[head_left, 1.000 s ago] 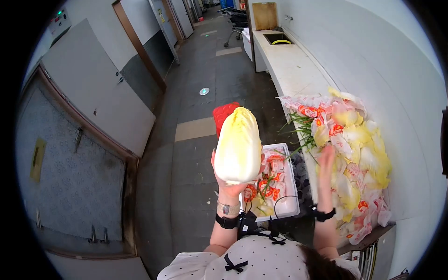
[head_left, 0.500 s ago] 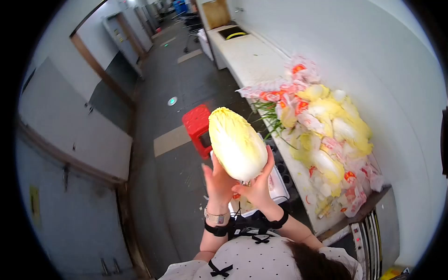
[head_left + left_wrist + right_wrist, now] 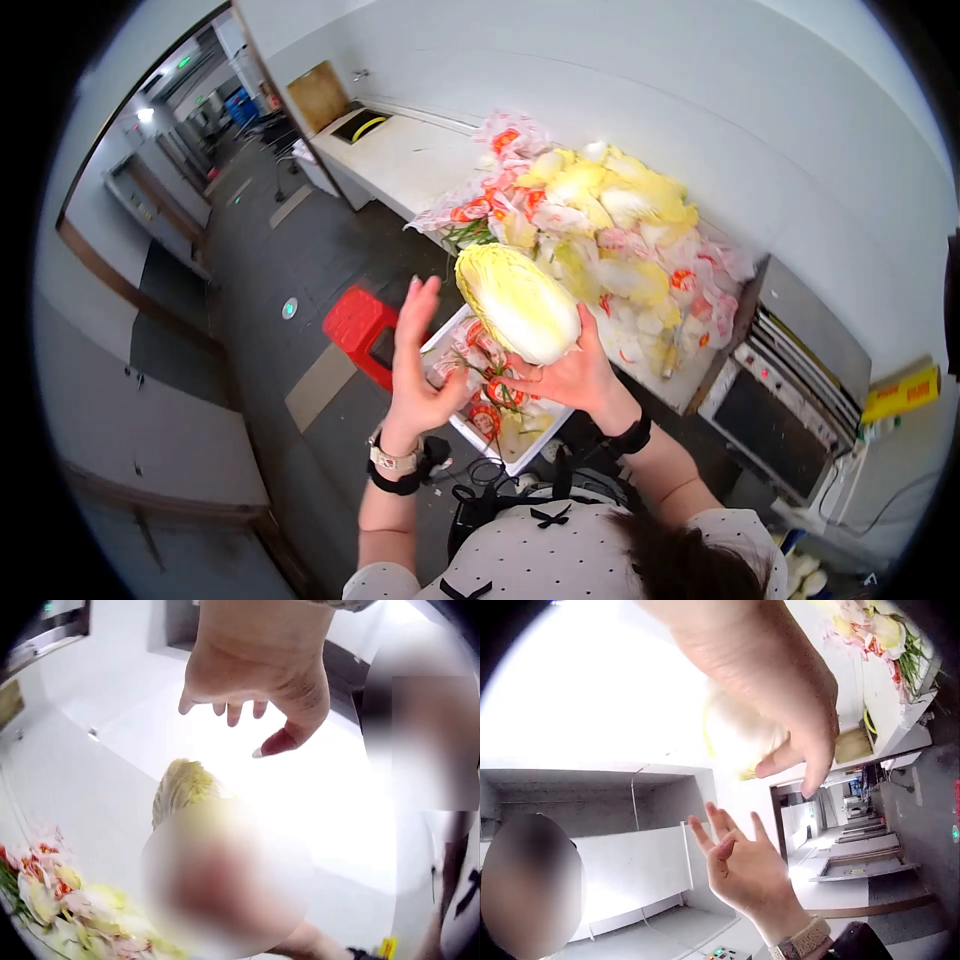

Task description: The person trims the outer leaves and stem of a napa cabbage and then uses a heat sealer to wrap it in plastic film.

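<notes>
A pale yellow napa cabbage is held up in front of the body, its white stem end toward the person and its leafy top pointing away to the left. My right hand grips it by the stem end, from below and the right side. Beside it, my left hand is raised with fingers extended and thumb spread, holding nothing. In the right wrist view the left palm shows apart from the cabbage. The left wrist view shows its leafy top below the left hand; a blur covers the rest.
Loose cabbage leaves and printed plastic wrappers are heaped on the white counter. Below the hands a white box holds wrapped packets and green stalks. A red stool stands left; a metal appliance stands right.
The right hand came from beside the counter to grip the cabbage, and the left hand released it and moved off left. The cabbage tilted; the view turned right toward the counter.
</notes>
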Motion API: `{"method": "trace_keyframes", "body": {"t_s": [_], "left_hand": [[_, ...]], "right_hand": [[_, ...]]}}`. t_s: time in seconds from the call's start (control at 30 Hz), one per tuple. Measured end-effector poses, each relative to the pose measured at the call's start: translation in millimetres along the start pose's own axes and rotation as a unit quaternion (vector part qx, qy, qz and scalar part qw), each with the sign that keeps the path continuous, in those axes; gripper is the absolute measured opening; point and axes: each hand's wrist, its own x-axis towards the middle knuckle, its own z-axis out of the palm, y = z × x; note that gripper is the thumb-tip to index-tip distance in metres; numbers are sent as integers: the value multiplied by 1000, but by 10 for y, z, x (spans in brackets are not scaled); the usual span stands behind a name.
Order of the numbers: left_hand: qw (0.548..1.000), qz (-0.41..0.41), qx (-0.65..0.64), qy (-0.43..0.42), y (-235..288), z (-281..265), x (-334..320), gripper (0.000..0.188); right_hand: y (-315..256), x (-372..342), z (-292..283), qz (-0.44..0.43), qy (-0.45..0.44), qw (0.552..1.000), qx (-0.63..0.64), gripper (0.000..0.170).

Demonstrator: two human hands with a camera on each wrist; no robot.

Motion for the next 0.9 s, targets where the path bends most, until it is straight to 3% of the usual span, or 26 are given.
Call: {"method": "trace_keyframes", "body": {"t_s": [0.03, 0.13, 0.23, 0.27, 0.3, 0.37, 0.6, 0.7, 0.8, 0.83, 0.9], "left_hand": [[990, 41, 89, -99, 75, -53, 55, 83], [925, 111, 254, -259, 294, 54, 144, 90], [847, 229, 343, -336, 354, 236, 112, 90], [843, 240, 319, -360, 372, 296, 104, 90], [838, 251, 295, -384, 394, 358, 87, 89], [826, 267, 245, -431, 377, 480, 35, 89], [853, 132, 89, -497, 136, 778, -209, 96], [900, -89, -104, -413, -268, 941, -423, 102], [899, -177, -238, -323, -669, 1178, -603, 108], [890, -214, -240, -322, -761, 1250, -637, 110], [898, -234, -245, -282, -729, 1428, -682, 111]], "right_hand": [[44, -78, 13, 5, 21, 1000, 20, 69], [163, -322, -81, -6, 96, 994, -49, 69], [375, -595, -99, -79, 175, 963, -189, 57], [456, -668, -89, -110, 213, 943, -233, 55], [531, -765, -40, -119, 190, 943, -246, 50], [639, -917, -160, -130, 210, 910, -334, 58], [622, -1208, -359, -108, 303, 869, -377, 70], [441, -1453, -117, -71, 340, 868, -355, 63], [144, -1567, -704, -178, 379, 748, -515, 49], [-22, -1598, -1199, -237, 426, 649, -584, 44], [-321, -1673, -1589, -277, 502, 537, -618, 38]]}}
